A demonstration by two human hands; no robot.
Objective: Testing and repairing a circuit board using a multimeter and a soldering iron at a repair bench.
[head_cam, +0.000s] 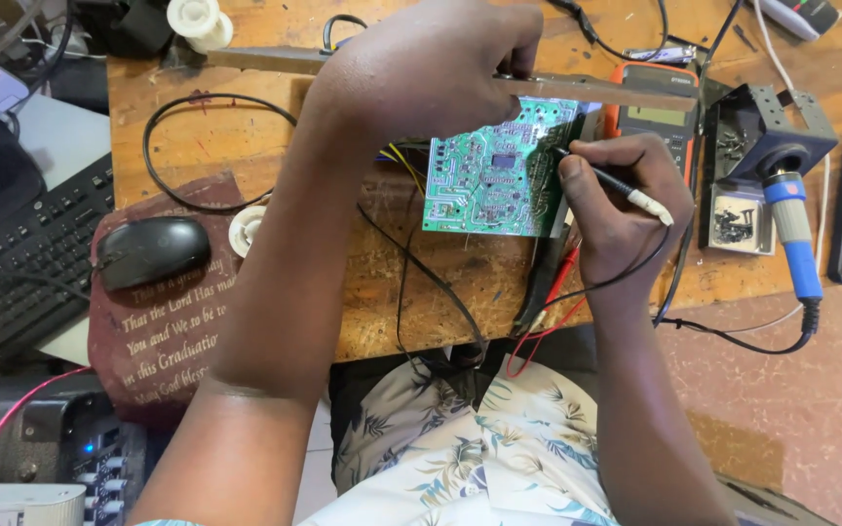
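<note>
Low in the frame, a floral-patterned shirt (pixel 460 448) covers the person's lap. Just above centre, the right hand (pixel 626 209) has its fingers closed around a thin black test probe (pixel 608 179), its tip touching the right edge of a green printed circuit board (pixel 494 175) propped on the worn wooden surface (pixel 246 136). Higher, the left hand (pixel 431 73) curls its fingers over the board's upper edge. A black computer mouse (pixel 153 251) lies at left; a blue-handled soldering iron (pixel 791 229) sits at right.
</note>
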